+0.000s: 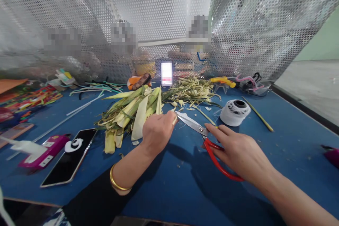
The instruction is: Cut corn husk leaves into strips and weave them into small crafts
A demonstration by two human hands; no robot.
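My right hand [235, 148] grips a pair of red-handled scissors [192, 123], fingers in and around the loops. The blades point left, and their tips reach the fingertips of my left hand [159, 130]. That hand is closed in a pinch. A small pale bit shows at its fingertips, mostly hidden, and I cannot make out what it is. Just behind and left of it lies a bunch of pale green and yellow corn husks [124, 113]. Farther back is a heap of shredded husk [192, 90]. To the right stands a spool of white thread [234, 113].
On the blue table [169, 190] a black phone [70, 159] and a magenta power strip [45, 152] lie at left. A thin stick [258, 114] rests beyond the spool. A yellow-handled tool [222, 81] and a lit phone [166, 73] are at the back, before a perforated screen [161, 3].
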